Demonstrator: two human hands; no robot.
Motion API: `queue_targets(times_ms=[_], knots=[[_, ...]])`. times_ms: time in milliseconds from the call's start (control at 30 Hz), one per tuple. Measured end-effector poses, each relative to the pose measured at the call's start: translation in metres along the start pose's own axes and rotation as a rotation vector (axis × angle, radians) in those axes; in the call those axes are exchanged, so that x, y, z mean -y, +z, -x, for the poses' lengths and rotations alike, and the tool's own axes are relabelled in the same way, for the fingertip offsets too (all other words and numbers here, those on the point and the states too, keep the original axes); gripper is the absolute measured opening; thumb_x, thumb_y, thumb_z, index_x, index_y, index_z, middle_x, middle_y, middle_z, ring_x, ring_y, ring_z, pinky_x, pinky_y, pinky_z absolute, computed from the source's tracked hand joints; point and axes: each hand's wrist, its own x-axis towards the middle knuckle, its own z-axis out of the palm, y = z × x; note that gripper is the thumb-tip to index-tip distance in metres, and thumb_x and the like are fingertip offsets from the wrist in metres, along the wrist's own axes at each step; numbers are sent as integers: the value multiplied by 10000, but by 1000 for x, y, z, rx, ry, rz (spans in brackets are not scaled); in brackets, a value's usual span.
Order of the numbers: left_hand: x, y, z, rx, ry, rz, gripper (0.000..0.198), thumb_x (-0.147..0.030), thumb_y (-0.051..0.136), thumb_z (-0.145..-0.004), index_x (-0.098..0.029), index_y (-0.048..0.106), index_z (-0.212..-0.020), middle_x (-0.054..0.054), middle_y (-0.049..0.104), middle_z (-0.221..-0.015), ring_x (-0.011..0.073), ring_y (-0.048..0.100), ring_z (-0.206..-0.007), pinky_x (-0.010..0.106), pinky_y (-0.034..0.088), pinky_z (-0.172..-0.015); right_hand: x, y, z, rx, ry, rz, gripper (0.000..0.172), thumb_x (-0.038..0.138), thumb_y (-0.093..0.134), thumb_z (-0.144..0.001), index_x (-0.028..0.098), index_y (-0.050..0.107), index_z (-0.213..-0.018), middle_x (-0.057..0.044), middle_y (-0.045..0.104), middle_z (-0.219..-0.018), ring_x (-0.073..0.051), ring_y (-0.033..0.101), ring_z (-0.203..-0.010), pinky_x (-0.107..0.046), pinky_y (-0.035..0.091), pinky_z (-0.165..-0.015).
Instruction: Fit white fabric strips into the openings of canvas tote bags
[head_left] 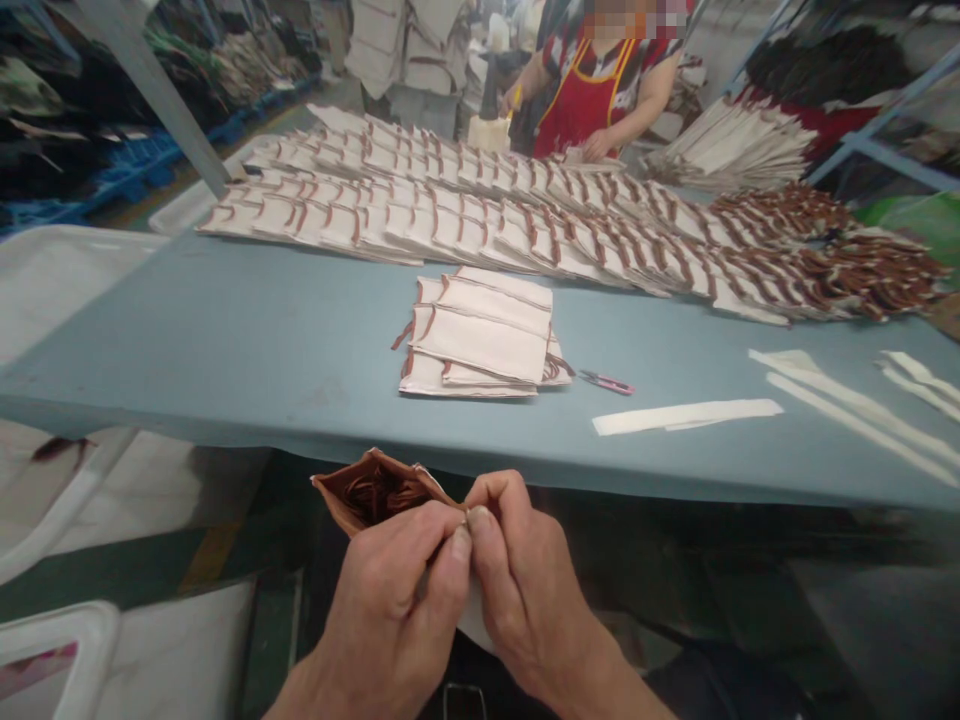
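Observation:
Between my two hands, in front of the table's near edge, is a fabric pouch [337,500] with a brown lining, its mouth gaping at the left and brown cords bunched inside. My left hand [397,590] pinches the pouch's edge with thumb and forefinger. Right against it, my right hand [525,585] pinches the same edge, fingertips touching the left thumb. Below the hands a bit of pale cloth shows; the rest of the pouch is hidden behind them. Beyond, on the table, lies a small stack of cream pouches [487,340] with brown trim.
Pink-handled thread snips [609,382] and white fabric strips [686,414] lie on the blue table [300,370]. Overlapping rows of cream pouches [465,225] line its far side. A co-worker in a red apron [577,105] stands opposite. White bins [64,270] stand left.

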Motion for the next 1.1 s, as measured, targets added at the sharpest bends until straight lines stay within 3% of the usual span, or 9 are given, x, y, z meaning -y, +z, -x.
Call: queue_targets(times_ms=[133,267,367,500,633,800,933,1100], knots=[[11,14,2,-147,-34,-40,288,-160,410,-979,-217,510,-715,-33,579,-619,113,544,-535,233,421,-569,0,19,0,-30,130,-139,281,384,291,-1070,228,519,-1023,18,582,-730,-175,583,-644,-311,375,-636],[29,15,1,-76,-48,79,267,-189,444,-974,-207,545,-728,-38,576,-639,115,531,-560,235,409,-583,-9,28,-5,-7,219,-343,305,399,293,-1069,227,526,-974,-2,595,-858,-171,586,-799,-298,415,-726],[39,11,1,-27,-108,258,269,-247,449,-1010,-196,583,-783,-37,542,-675,121,498,-602,235,402,-599,-14,23,-6,5,241,-404,289,420,336,-1075,224,533,-997,0,602,-897,-159,569,-814,-280,419,-727],[44,5,5,44,-223,434,324,-352,444,-1053,-179,618,-841,-15,559,-738,129,479,-642,236,389,-596,-17,12,4,-18,138,-269,343,513,403,-1057,208,559,-1066,-7,624,-861,-158,558,-740,-281,420,-693],[46,-1,10,103,-258,492,381,-409,444,-1054,-175,605,-800,-3,558,-753,138,487,-664,239,396,-608,-25,9,18,27,51,-31,291,459,549,-995,193,616,-900,-20,646,-791,-159,570,-689,-279,393,-649],[44,-8,9,227,-317,340,425,-435,416,-1037,-173,596,-755,-11,523,-710,147,477,-672,250,387,-628,-40,20,25,-12,-103,108,289,352,493,-1032,188,613,-826,-16,662,-719,-141,610,-617,-266,369,-608],[45,-16,6,341,-440,170,446,-474,438,-996,-194,471,-650,-29,442,-653,141,409,-638,256,338,-592,-43,27,24,2,-151,176,306,340,467,-1052,186,593,-819,-11,649,-691,-136,605,-577,-265,351,-580],[43,-26,5,404,-400,200,452,-467,414,-1024,-186,528,-688,-13,511,-713,151,466,-690,259,394,-648,-35,28,21,1,-89,117,249,327,528,-978,200,551,-766,16,591,-653,-126,554,-568,-251,339,-563]])
